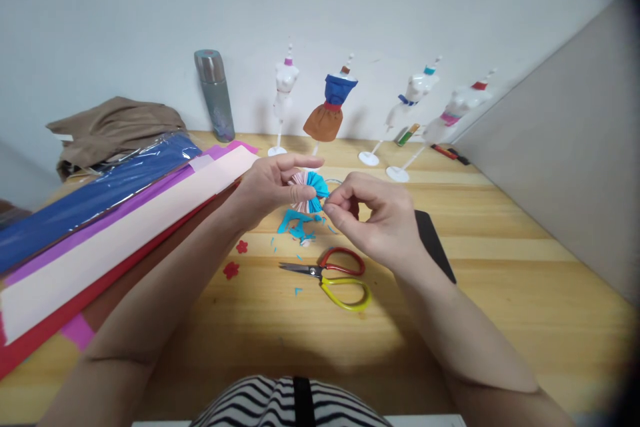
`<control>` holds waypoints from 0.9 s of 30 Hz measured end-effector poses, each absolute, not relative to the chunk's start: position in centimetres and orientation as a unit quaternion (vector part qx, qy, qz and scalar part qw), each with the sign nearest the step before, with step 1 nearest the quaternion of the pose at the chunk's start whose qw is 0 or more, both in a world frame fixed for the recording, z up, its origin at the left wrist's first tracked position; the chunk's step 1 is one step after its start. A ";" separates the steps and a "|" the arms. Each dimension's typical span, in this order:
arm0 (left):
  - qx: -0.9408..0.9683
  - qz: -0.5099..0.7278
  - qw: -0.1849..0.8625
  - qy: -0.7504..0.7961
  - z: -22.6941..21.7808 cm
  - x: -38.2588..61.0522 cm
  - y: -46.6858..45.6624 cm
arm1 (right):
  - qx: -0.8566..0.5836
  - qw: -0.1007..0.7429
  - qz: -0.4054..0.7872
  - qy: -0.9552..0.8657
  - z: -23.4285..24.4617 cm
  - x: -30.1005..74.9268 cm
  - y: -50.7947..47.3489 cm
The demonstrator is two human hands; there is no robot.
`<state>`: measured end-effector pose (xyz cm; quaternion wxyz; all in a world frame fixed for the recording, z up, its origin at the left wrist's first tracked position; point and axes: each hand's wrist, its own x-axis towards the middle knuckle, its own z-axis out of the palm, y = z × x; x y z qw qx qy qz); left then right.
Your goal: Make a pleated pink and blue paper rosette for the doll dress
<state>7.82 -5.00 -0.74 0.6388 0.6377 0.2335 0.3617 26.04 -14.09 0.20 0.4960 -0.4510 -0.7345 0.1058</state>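
My left hand pinches a small pleated paper fan, pink on one side and blue on the other, held above the wooden table. My right hand is closed in a pinch at the fan's right edge, gripping a thin blue strip or thread there. Blue paper scraps lie on the table just below the fan. Scissors with one red and one yellow handle lie closed in front of my hands.
Long sheets of blue, purple, pink and red paper lie across the left. Several white doll mannequins stand along the wall, one wearing a blue and brown dress. A metal flask, brown cloth, a black phone and red paper flowers are nearby.
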 end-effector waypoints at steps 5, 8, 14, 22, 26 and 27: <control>0.626 0.381 0.642 0.225 -1.1 7.8 -4.7 | -0.450 0.495 0.116 -0.734 0.1 26.1 -14.2; 0.628 0.385 0.637 0.228 -1.3 7.7 -4.5 | -0.459 0.505 0.123 -0.721 0.3 26.3 -14.3; 0.617 0.380 0.647 0.237 -1.1 7.8 -4.7 | -0.431 0.509 0.191 -0.720 1.0 27.1 -14.1; 0.613 0.381 0.649 0.238 -1.3 7.9 -4.7 | -0.399 0.518 0.208 -0.727 0.6 26.9 -14.3; 0.607 0.380 0.657 0.233 -1.6 8.0 -4.8 | -0.403 0.512 0.219 -0.726 0.2 26.6 -14.3; 0.602 0.382 0.663 0.229 -1.7 8.1 -4.8 | -0.403 0.510 0.223 -0.726 0.1 26.5 -14.2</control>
